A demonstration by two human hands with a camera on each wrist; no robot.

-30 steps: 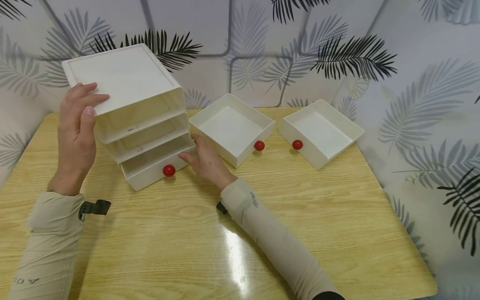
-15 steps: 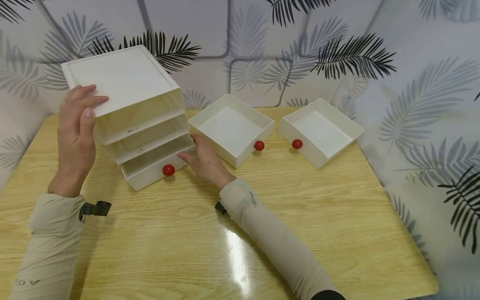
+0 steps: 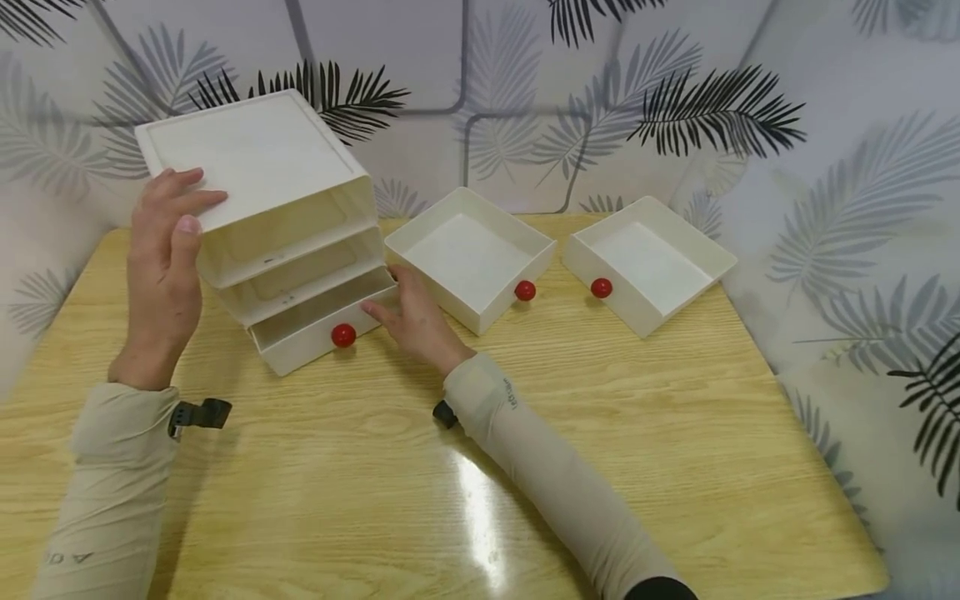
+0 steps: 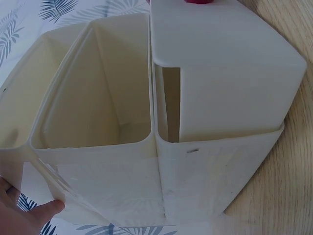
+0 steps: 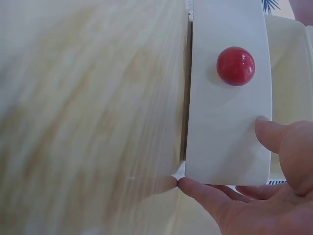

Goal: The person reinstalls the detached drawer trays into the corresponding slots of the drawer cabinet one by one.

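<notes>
A white drawer cabinet (image 3: 255,154) with three stacked compartments stands at the left of the table, its upper two compartments holding no drawer. My left hand (image 3: 161,267) holds its upper left edge, fingers bent over the top and thumb at the side near the front corner. In the lowest compartment sits a partly pulled-out white drawer (image 5: 230,132) with a red round knob (image 5: 235,66). My right hand (image 3: 423,321) grips this drawer's right front corner, thumb on the front face near the upper rim. The other fingers lie along the drawer's side and are partly hidden.
Two more white drawers with red knobs lie right of the cabinet: one drawer (image 3: 468,250) close beside my right hand, the other drawer (image 3: 652,258) farther right. Behind the wooden table (image 3: 360,500) is a leaf-patterned backdrop (image 3: 517,75).
The bottom drawer has slid slightly inward in the last half second, my right hand moving with it. My left hand keeps its place on the cabinet. The head view has shifted a little.
</notes>
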